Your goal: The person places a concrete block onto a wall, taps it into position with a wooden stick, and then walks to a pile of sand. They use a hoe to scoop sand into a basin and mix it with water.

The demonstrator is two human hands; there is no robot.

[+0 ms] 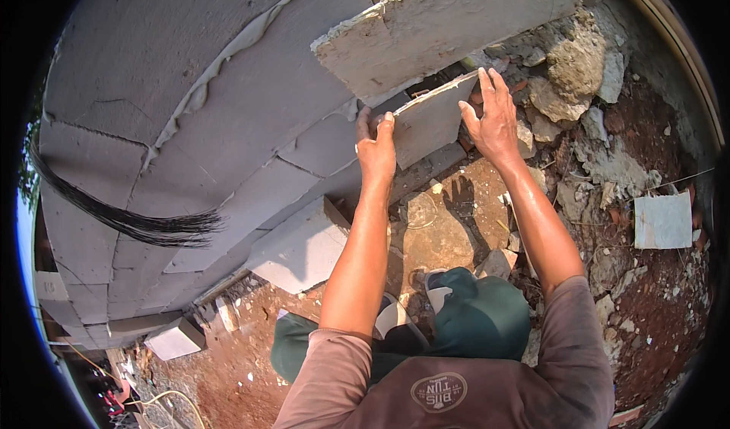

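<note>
The wall [213, 140] takes up the whole side to the left of the left hand [376, 142], its pale blocks set edge to edge, apparently bonded by the mortar that bulges from one seam. Rubble [574, 72] is heaped just beyond and to the right of the right hand [493, 129], looking loosely piled rather than laid. Past the fingertips, the slab [456, 26] stands on edge, tilted; what props it is hidden.

The board [430, 125] is between the two hands, upright with its rough edge on top. Gripping at opposite ends likely keeps it from tipping or twisting; whether its lower edge bears on anything below is unclear. Nearer the body than the left hand, a block [300, 246] lies tilted by the wall's foot, perhaps leaning there to stay out of the way.

The left hand is bent around the board's left end, thumb near the top corner, fingers partly hidden. The right hand is spread, straight fingers up at the right corner and thumb well apart, seemingly steadying more than squeezing.
</note>
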